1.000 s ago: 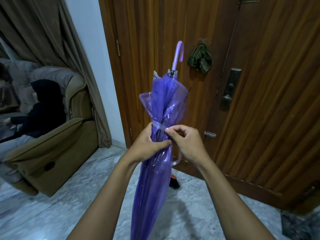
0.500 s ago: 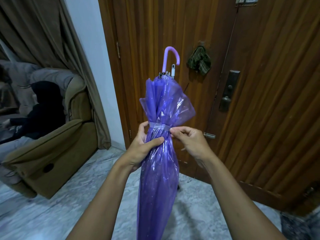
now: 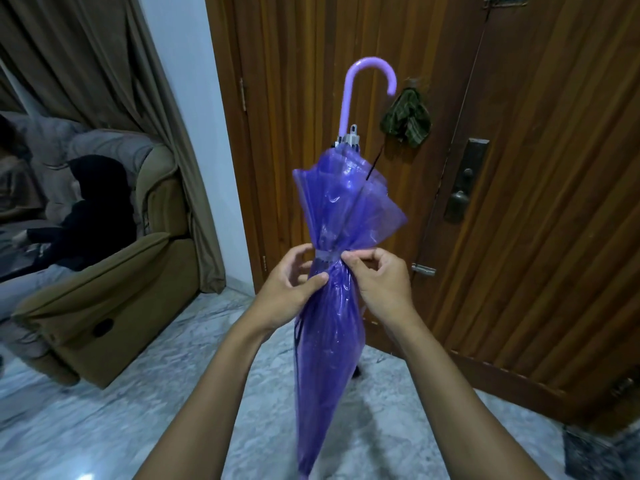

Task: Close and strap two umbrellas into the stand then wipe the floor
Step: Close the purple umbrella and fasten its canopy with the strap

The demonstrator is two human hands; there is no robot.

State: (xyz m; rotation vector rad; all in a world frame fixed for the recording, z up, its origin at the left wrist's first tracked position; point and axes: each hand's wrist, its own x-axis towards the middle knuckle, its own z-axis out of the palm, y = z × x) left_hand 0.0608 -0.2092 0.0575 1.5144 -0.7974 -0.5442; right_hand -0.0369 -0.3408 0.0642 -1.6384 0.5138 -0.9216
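A folded translucent purple umbrella (image 3: 329, 323) stands upright in front of me, hooked lilac handle (image 3: 356, 84) on top and tip down near the floor. A pale strap (image 3: 327, 255) circles the canopy at its narrow waist. My left hand (image 3: 287, 292) grips the canopy from the left just below the strap, thumb across the front. My right hand (image 3: 379, 282) pinches the strap's end at the umbrella's right side. No stand or second umbrella is in view.
A wooden double door (image 3: 519, 168) with a dark handle (image 3: 462, 188) and a hanging green cloth (image 3: 407, 119) fills the right. A brown armchair (image 3: 114, 271) with a seated person (image 3: 86, 216) stands at left, beside a curtain (image 3: 104, 64). Marble floor (image 3: 104, 410) lies below.
The umbrella has turned about its shaft, so the handle's hook now points right. Both hands stayed at the strap, which now lies snug around the canopy.
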